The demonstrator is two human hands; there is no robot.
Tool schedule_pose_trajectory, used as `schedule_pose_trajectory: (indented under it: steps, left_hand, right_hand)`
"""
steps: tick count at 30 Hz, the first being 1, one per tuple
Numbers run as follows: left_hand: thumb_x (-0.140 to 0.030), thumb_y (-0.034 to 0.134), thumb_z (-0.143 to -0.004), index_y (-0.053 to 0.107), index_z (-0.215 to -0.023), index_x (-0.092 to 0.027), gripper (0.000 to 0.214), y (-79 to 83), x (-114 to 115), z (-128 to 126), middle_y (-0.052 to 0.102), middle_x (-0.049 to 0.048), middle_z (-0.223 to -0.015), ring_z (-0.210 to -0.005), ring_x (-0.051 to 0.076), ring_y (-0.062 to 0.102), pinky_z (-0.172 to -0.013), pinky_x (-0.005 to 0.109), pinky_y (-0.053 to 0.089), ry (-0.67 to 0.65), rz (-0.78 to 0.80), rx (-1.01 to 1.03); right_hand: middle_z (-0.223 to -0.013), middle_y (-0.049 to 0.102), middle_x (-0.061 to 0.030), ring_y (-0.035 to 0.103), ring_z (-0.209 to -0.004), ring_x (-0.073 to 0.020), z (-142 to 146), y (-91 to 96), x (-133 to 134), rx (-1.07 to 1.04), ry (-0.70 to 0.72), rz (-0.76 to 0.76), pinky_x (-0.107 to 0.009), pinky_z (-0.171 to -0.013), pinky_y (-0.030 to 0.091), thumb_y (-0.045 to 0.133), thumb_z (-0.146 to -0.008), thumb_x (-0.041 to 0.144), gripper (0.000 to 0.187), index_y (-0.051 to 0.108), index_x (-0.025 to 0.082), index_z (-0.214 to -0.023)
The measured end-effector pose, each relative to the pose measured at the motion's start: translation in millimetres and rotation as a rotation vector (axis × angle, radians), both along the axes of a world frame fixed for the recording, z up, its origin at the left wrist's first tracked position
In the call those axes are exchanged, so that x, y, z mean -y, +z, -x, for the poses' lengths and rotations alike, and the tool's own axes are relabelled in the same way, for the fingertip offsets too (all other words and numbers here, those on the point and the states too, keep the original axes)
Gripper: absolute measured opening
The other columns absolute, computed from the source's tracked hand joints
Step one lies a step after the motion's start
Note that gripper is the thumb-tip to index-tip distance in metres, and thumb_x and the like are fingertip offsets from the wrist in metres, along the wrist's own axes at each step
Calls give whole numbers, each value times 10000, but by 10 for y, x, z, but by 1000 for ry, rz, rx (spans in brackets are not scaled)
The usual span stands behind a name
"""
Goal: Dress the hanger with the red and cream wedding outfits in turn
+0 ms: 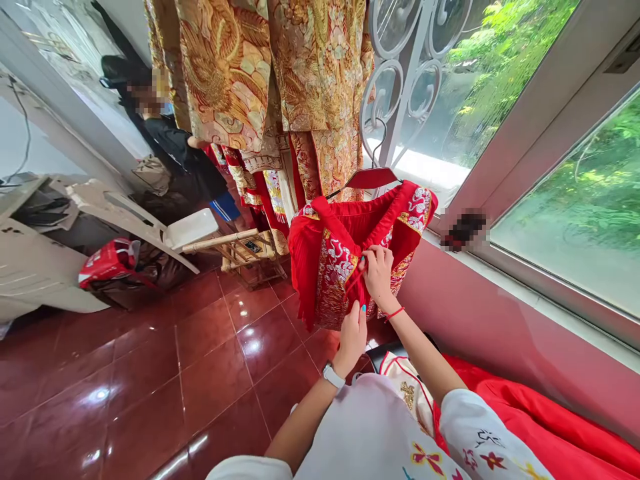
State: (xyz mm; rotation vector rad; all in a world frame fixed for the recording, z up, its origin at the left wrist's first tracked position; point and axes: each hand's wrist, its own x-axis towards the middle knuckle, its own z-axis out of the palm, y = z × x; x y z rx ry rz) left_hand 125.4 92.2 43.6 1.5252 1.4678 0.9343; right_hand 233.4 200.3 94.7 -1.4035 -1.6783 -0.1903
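Note:
A red embroidered garment (335, 260) with white and gold figures hangs in front of me on a hanger (376, 176). My right hand (379, 275), with a red string at the wrist, pinches the garment at its front, where the two embroidered edges meet. Lower down and slightly to the left, my left hand (352, 339) closes on the red cloth; a white watch (333, 375) is on that wrist. My fingers cover the exact bit of cloth that each hand grips.
Gold embroidered garments (225, 73) hang behind. A bamboo stool (250, 250) and a white plastic chair (190, 227) stand left, with a red bag (110, 263) beyond. Another person (175, 147) is at far left. Red cloth (520, 407) lies right, below the window grille (400, 73).

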Motion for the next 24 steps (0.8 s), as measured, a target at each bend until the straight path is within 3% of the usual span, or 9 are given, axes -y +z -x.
schedule_pose_trajectory:
  steps: [4,8,10,13,15,17,20,22,24]
  left_hand:
    - [-378,343,-1016,556,-1404,-102,522,-75,-22,47,675,217,-1311,-1202,309,660,-998,440,514,25,3,-9]
    - [-358,345,-1009,565,-1391,-113,505,-82,-84,83,727,194,-1192,-1059,292,704,-923,424,535,-27,-4,-28]
    - [-340,344,-1005,580,-1370,-117,488,-42,-132,113,738,183,-1146,-1012,281,707,-904,411,536,-30,-6,-40]
    - [-336,386,-990,661,-1226,-140,412,111,-257,278,743,162,-1087,-983,271,699,-896,395,532,-96,-39,-67]
    - [-367,443,-972,703,-1045,-177,330,318,-428,507,743,116,-982,-897,246,692,-843,367,540,-224,-91,-83]
    - [-389,475,-955,690,-935,-201,287,626,-725,807,715,65,-887,-776,203,658,-756,327,536,-286,-185,-81]
    - [-345,455,-936,644,-919,-191,245,1197,-1434,1229,657,32,-818,-690,158,596,-707,289,508,-12,-433,-31]
    - [-341,488,-902,631,-930,-177,219,1530,-1999,1387,657,56,-868,-760,175,595,-754,308,509,234,-636,-52]
    - [-358,572,-843,652,-941,-179,219,1723,-2504,1416,687,89,-961,-920,219,625,-844,341,517,162,-622,-99]
  right_hand:
    - [-1126,593,-108,486,-1117,-269,33,3,55,-187,65,-61,-473,-953,479,521,-957,207,182,698,235,-994]
    - [-1080,596,-91,500,-1089,-261,67,53,89,-285,-31,-116,-485,-956,470,472,-970,179,241,704,246,-969]
    - [-1074,599,-90,498,-1083,-266,25,121,66,-264,-54,-117,-493,-956,460,457,-967,160,262,704,248,-952]
    - [-1134,598,-92,500,-1116,-273,-191,269,-11,-133,88,-53,-488,-983,453,511,-939,177,210,688,259,-1015]
    - [-1198,576,-103,494,-1164,-286,-434,373,-86,-70,127,-46,-499,-1014,441,558,-909,210,251,647,264,-1138]
    - [-1248,536,-123,473,-1209,-312,-707,462,-193,-83,-4,-98,-538,-1036,418,602,-869,254,405,570,256,-1272]
    - [-1302,478,-152,439,-1236,-346,-1035,549,-437,-77,-226,-143,-587,-1041,397,657,-791,287,651,455,234,-1407]
    - [-1327,458,-169,432,-1238,-353,-1152,575,-634,-18,-260,-118,-601,-1037,401,638,-770,251,733,407,216,-1465]
    - [-1349,448,-174,441,-1252,-332,-1208,579,-804,18,-216,-88,-576,-1033,430,543,-782,163,751,371,211,-1512]
